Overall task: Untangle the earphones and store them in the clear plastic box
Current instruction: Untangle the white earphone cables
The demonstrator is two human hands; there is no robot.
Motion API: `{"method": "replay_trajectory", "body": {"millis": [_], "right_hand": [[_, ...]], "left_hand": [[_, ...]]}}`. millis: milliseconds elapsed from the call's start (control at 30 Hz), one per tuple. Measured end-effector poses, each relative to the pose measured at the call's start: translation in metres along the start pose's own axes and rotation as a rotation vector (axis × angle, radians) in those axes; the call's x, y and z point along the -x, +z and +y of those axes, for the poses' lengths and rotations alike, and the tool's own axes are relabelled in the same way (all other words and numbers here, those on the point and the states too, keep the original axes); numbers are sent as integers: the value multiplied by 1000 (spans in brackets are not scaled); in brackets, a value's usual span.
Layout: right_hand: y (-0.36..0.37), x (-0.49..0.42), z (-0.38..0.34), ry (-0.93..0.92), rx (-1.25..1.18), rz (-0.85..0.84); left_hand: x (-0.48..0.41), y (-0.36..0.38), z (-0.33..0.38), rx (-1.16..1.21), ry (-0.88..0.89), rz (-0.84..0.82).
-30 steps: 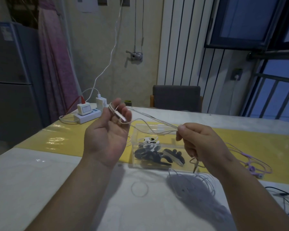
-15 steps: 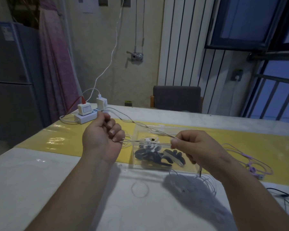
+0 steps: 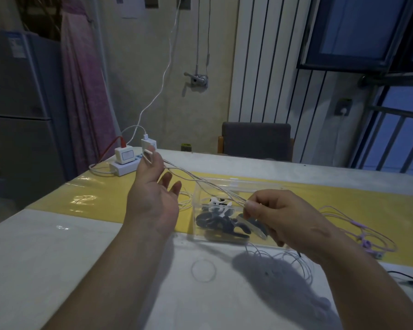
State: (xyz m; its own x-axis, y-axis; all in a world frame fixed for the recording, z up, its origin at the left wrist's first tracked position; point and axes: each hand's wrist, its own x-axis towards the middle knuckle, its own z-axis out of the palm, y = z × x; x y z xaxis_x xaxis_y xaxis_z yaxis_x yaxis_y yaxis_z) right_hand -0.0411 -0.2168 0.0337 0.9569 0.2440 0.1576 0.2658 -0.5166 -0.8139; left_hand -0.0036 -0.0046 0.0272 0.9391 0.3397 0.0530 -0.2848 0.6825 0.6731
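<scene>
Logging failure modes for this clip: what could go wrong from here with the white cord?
1. The white cord only drapes over the left hand's straight fingers; it may slip off.
2. Its slack loops on the table below the right hand lie near the purple earphones and might snag them.
3. Strands run low over the clear box; a pull could catch its rim.

The room is dim. A pale, rough wall (image 3: 134,67) stands behind the table (image 3: 45,270). A grey fridge (image 3: 17,115) stands at the left, with a pink cloth (image 3: 84,91) hanging next to it. A white panel (image 3: 267,67) with tall lines covers the middle. Dark-framed windows (image 3: 358,27) at the right show blue light. A grey chair (image 3: 256,141) sits at the table's far edge. A white power strip (image 3: 123,167) lies on its far left corner.
</scene>
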Motion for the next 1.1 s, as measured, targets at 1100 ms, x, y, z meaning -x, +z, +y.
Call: {"method": "replay_trajectory", "body": {"millis": [1100], "right_hand": [[13, -4, -5, -80, -393, 203]], "left_hand": [[35, 4, -18, -447, -577, -751]]}}
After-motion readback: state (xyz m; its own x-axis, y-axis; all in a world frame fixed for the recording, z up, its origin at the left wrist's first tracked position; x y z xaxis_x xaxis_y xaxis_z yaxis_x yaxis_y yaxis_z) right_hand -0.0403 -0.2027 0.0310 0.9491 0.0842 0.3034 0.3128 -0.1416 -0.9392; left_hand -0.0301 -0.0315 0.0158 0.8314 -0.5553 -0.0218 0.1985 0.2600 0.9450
